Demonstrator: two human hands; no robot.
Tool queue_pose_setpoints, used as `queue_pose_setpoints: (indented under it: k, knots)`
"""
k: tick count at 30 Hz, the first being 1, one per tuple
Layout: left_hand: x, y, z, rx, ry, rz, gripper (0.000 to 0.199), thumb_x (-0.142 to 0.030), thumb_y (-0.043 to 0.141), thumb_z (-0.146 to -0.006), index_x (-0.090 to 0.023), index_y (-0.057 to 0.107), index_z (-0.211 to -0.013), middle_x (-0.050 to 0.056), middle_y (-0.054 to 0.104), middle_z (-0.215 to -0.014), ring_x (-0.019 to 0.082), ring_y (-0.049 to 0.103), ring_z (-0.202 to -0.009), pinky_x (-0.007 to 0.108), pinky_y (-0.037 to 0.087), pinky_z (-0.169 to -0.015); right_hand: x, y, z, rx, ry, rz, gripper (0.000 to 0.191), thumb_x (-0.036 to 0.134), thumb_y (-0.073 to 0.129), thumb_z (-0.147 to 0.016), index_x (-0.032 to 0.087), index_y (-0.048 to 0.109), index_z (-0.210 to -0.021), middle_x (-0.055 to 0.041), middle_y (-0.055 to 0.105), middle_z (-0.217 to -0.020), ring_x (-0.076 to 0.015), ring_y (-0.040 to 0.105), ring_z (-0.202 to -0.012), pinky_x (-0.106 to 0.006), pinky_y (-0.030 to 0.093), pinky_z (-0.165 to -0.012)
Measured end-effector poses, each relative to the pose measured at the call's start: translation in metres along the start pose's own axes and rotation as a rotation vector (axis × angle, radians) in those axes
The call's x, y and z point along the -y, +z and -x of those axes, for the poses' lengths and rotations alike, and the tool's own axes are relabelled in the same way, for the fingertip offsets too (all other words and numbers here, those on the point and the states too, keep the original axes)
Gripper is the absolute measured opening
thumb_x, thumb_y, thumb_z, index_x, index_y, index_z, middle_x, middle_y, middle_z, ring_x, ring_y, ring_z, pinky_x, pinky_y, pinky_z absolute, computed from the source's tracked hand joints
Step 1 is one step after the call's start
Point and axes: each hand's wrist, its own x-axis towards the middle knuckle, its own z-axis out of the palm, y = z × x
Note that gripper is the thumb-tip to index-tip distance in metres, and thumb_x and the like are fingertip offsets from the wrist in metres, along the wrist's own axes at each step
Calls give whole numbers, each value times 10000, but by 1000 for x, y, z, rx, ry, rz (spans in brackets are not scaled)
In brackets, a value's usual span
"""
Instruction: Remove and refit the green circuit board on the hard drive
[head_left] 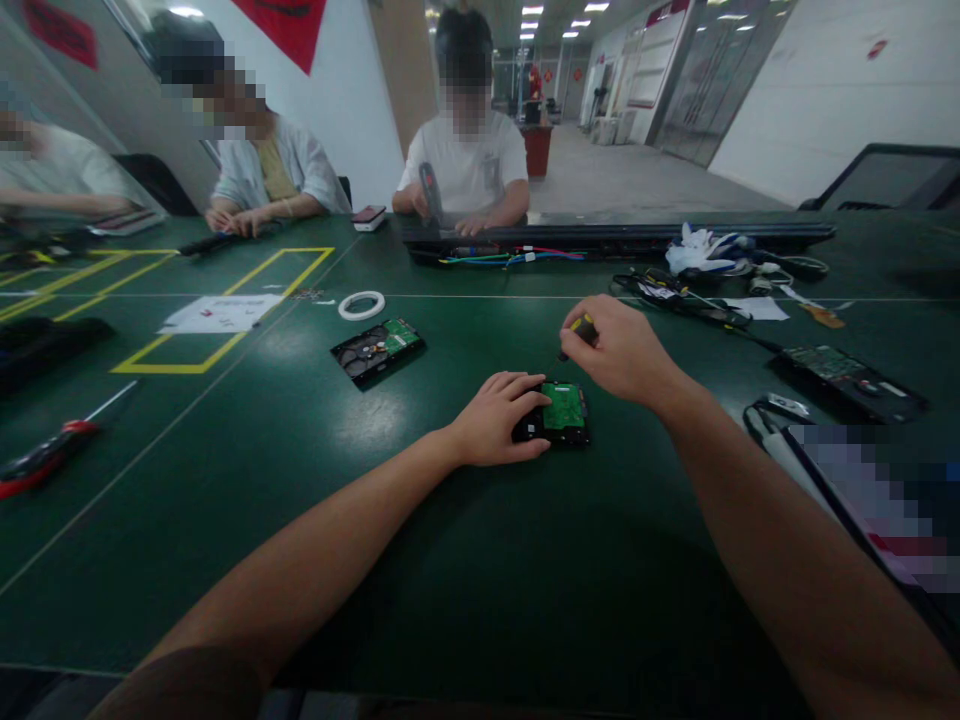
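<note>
Flat on the green table lies a hard drive [566,408], its green circuit board facing up. My left hand [501,420] rests across the drive's left part, fingers spread over its edge and thumb along the near side. Just above and to the right of the drive, my right hand [619,350] is closed around a short screwdriver [584,329] with a yellow and black handle. The tool's tip is held off the drive, near its far edge. Fingers of my left hand hide part of the board.
A second hard drive [377,350] and a white ring [361,305] lie to the left. Another drive [847,382] and a pixelated device [862,500] are on the right. A red-black screwdriver [56,450] lies far left. Beyond a long black panel [622,238] sits a person [469,150].
</note>
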Motion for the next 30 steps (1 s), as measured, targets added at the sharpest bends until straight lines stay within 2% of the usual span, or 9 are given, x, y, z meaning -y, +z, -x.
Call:
queue_pose_setpoints:
  k: [6, 13, 20, 30]
  knots:
    - [0, 1, 0, -11, 3, 13, 619, -582, 715, -926, -219, 605, -1415, 164, 496, -1626, 388, 462, -1495, 603, 344, -1257, 1, -1, 0, 5, 0, 5, 100, 266, 599, -885, 215, 659, -946, -126, 722, -1001, -294, 651, -928, -452, 480, -873]
    - [1, 1, 0, -5, 0, 9, 616, -579, 715, -928, -233, 599, -1425, 156, 483, -1636, 385, 464, -1493, 611, 358, -1245, 2, -1, 2, 21, 16, -24, 234, 237, 601, -861, 186, 663, -1081, -116, 724, -978, -255, 632, -818, -414, 465, -781]
    - [0, 0, 0, 0, 0, 1, 617, -581, 715, -929, -224, 602, -1420, 162, 488, -1629, 384, 463, -1492, 611, 353, -1248, 0, 1, 2, 18, -5, -9, 92, 225, 593, -871, 217, 634, -953, -105, 722, -960, -251, 621, -805, -419, 461, -792]
    - [0, 0, -1, -13, 11, -4, 624, -587, 712, -930, -211, 606, -1417, 170, 490, -1625, 378, 468, -1487, 596, 358, -1249, -1, 1, 1, 10, -48, 2, 76, 221, 590, -859, 211, 614, -931, -111, 712, -971, -263, 633, -863, -414, 472, -830]
